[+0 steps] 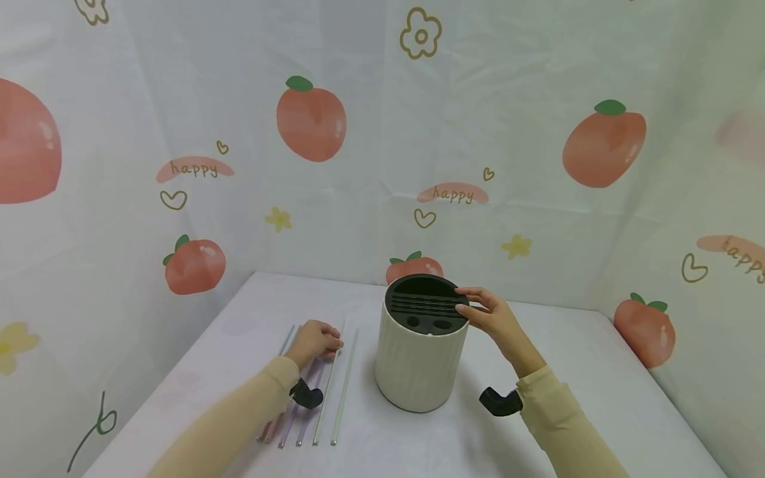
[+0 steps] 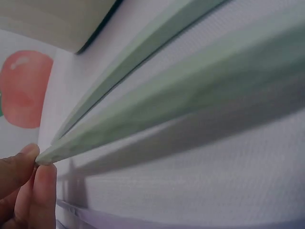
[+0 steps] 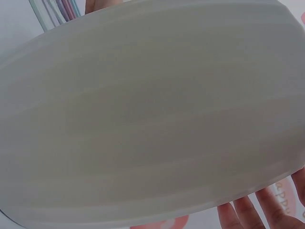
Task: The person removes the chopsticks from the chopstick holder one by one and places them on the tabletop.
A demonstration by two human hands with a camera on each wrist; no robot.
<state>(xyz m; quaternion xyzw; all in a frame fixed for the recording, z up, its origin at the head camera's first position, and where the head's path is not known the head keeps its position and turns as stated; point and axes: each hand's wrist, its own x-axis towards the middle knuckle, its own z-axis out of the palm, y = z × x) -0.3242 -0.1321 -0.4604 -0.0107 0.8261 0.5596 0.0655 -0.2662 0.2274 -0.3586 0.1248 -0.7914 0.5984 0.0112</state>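
We see a row of long, thin straws lying side by side on the desk, left of centre, in pale green, clear, lilac and pink tones; they look smooth and rigid, like glass or hard plastic, though we cannot tell which. In the left wrist view the nearest green straw shows as a flat-sided, faintly translucent stick, and the fingertips of the left hand pinch its far end, so that grip is closed on the green straw. In the head view this hand lies knuckles up over the far ends of the straws, with the forearm in a beige sleeve stretched along them. Just right of the straws stands a cream holder, a ribbed cylinder with a matte surface and a black insert on top that has narrow slots and two round holes. The right hand reaches in from the right, its fingers laid over the far right edge of the rim and the thumb against the side, holding the holder's top. The right wrist view is nearly filled by the holder's ribbed cream wall. The desk is covered in a white cloth, and a white curtain printed with peaches hangs behind.
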